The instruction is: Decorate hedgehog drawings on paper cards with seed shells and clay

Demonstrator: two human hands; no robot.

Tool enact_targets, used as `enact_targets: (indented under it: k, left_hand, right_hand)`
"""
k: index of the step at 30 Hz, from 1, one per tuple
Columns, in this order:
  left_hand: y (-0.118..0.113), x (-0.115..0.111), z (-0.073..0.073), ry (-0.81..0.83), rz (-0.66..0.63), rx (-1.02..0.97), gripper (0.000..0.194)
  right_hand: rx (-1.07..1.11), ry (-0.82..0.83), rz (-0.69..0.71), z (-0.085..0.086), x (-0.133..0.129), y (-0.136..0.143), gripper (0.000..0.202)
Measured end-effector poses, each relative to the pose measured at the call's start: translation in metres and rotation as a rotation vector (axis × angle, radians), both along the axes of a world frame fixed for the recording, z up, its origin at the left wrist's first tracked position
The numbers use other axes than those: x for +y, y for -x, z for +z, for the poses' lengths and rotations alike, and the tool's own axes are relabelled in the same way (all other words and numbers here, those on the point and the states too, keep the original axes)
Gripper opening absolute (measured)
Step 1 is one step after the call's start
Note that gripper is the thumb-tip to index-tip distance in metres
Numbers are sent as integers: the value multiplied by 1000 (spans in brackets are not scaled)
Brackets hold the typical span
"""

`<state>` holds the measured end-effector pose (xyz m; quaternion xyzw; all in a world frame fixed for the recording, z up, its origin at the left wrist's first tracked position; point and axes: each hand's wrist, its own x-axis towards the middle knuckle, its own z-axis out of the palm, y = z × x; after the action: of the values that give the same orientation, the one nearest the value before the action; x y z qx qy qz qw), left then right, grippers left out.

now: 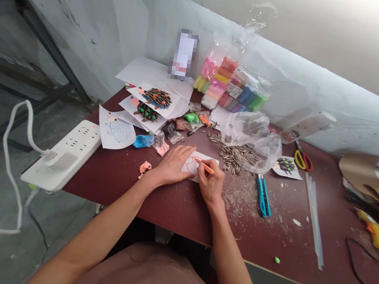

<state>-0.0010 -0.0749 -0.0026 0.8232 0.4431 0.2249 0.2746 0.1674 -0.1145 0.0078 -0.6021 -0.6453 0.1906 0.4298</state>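
A small white paper (189, 174) with orange lines lies on the dark red table (178, 210) in front of me. My left hand (176, 163) rests flat on its left part, fingers stretched out and holding nothing. In my right hand (212, 183) is an orange pen (207, 167), its tip touching the paper's drawn lines. Just behind the paper, to the right, striped seeds (239, 157) are heaped beside a clear plastic bag (255, 135). Pink clay (144, 167) sits left of my left hand.
A power strip (65, 156) lies at the left edge, near a blue hedgehog drawing (119, 128). Packs of coloured clay (243, 95) lean by the wall. A teal cutter (263, 197), scissors (302, 160), glue sticks (315, 222) and a yellow glue gun (373, 229) are on the right.
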Motion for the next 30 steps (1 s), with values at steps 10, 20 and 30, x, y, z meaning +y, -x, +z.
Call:
enact_targets:
  k: [10,20,30]
  left_hand:
    - [0,0,-1,-1,3,6,79]
    - [1,0,0,23,2,4,81]
    - [1,0,1,30,3,4,81]
  right_hand:
    - [11,1,12,1,-1,1,19]
    - [31,-20,-66,4,-1,-4,17]
    - [21,-8,-16,4,0,-3,18]
